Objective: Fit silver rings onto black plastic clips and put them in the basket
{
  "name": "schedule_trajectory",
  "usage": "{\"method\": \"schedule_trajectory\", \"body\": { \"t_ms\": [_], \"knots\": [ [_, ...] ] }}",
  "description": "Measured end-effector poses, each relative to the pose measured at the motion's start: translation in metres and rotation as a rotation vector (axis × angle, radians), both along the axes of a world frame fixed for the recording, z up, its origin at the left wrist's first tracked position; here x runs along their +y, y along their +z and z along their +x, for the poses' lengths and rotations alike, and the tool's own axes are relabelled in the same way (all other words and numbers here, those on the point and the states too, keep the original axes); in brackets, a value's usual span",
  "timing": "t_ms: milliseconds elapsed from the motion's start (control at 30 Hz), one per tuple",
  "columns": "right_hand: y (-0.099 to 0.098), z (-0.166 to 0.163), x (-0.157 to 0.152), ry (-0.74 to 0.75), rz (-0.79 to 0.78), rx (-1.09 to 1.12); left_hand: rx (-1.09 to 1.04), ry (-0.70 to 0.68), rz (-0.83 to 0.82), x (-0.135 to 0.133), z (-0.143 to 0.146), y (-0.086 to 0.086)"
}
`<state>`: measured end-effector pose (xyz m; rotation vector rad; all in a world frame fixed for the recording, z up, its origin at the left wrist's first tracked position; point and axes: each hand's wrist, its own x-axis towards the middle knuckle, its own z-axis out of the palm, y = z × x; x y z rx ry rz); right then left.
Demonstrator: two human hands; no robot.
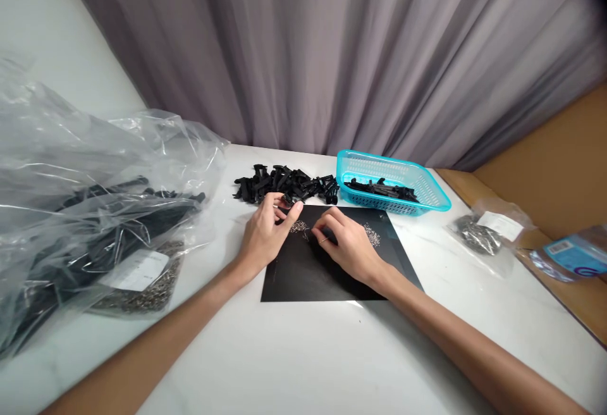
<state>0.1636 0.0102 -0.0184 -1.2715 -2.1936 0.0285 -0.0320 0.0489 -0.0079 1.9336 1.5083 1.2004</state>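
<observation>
My left hand (266, 228) is closed around a small black plastic part (287, 200), held over the far left edge of a black mat (327, 276). Just to the right, my right hand (342, 238) hovers low over the mat with its thumb and fingertips pinched together; whatever is between them is too small to name. Between the hands lies a little heap of tiny metal pieces (298, 227). A second heap of tiny metal pieces (372, 235) sits on the mat beyond my right hand. Behind my left hand is a pile of black plastic parts (279, 181).
A blue plastic basket (434, 197) with black parts stands at the back right. Large clear plastic bags (180, 143) cover the left side, with a bag of metal pieces (142, 298). At right lie another small bag (478, 236) and a blue packet (576, 253). A curtain (303, 54) hangs behind.
</observation>
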Motion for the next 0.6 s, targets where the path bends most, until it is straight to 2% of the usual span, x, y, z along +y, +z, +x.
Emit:
{"method": "schedule_trajectory", "body": {
  "t_ms": [200, 400, 600],
  "knots": [
    [-0.005, 0.006, -0.007, 0.121, -0.03, -0.174, 0.036, -0.013, 0.027, 0.0, 0.001, -0.002],
    [-0.008, 0.006, -0.009, 0.078, -0.052, -0.028, 0.047, -0.012, 0.067, 0.0, 0.0, -0.003],
    [-0.004, 0.005, -0.015, 0.136, -0.077, -0.116, 0.074, -0.023, 0.082, -0.002, 0.002, -0.002]
  ]
}}
